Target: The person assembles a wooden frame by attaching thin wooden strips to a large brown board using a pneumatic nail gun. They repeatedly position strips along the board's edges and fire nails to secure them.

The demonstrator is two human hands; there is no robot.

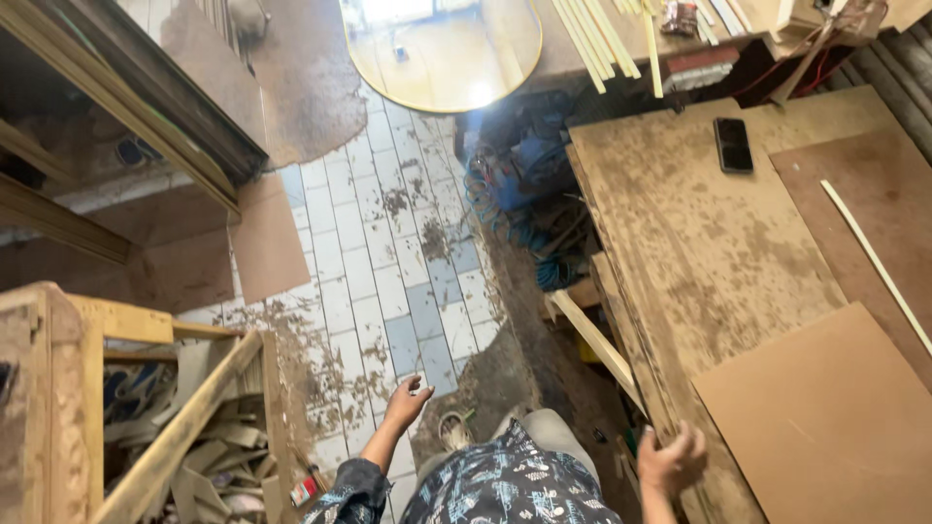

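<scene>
- At the lower right of the frame our right hand (670,461) grips the near edge of the stack of dusty boards (680,262) that lies on the worktop along the right side.
- The fingers (691,448) of that hand are curled shut over the edge of the boards; how many sheets they hold we cannot tell.
- To shift a sheet cleanly, we judge it best to grip only the top one and keep it level, since a phone (733,145) lies on the boards in the upper right.
- Our left hand (408,396), at the lower middle, hangs free over the tiled floor (388,252), fingers loosely spread, holding nothing.
- A wooden crate of offcuts (155,417) stands at the lower left, clear of both hands.
</scene>
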